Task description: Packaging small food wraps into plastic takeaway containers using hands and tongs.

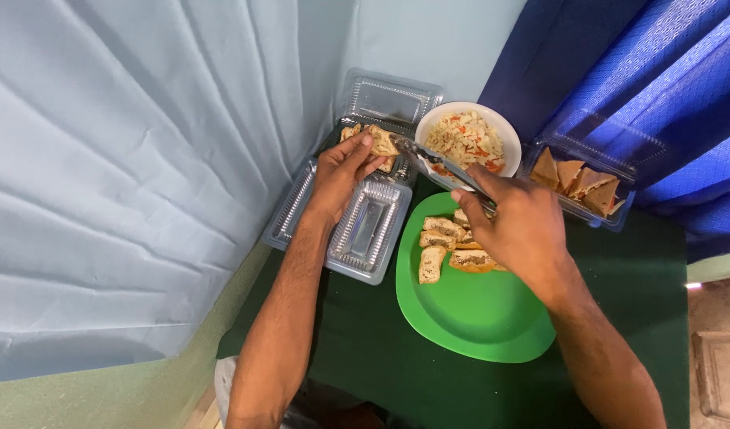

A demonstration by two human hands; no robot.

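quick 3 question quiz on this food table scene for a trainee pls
1. True or false: the green plate holds food slices.
2. What does the right hand hold: A tongs, B a knife, C a cup?
3. Which hand touches the pastry in the clear container?

Key: 1 true. 2 A. 3 the left hand.

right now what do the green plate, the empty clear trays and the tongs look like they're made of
Green plate: likely plastic or melamine, uniform bright colour with a soft, smooth sheen.
Clear trays: thin moulded plastic, see-through, with ribbed walls that catch glare.
Tongs in the right hand: probably metal, silvery-grey and reflective, though slightly blurred.
The left hand holds a food piece.
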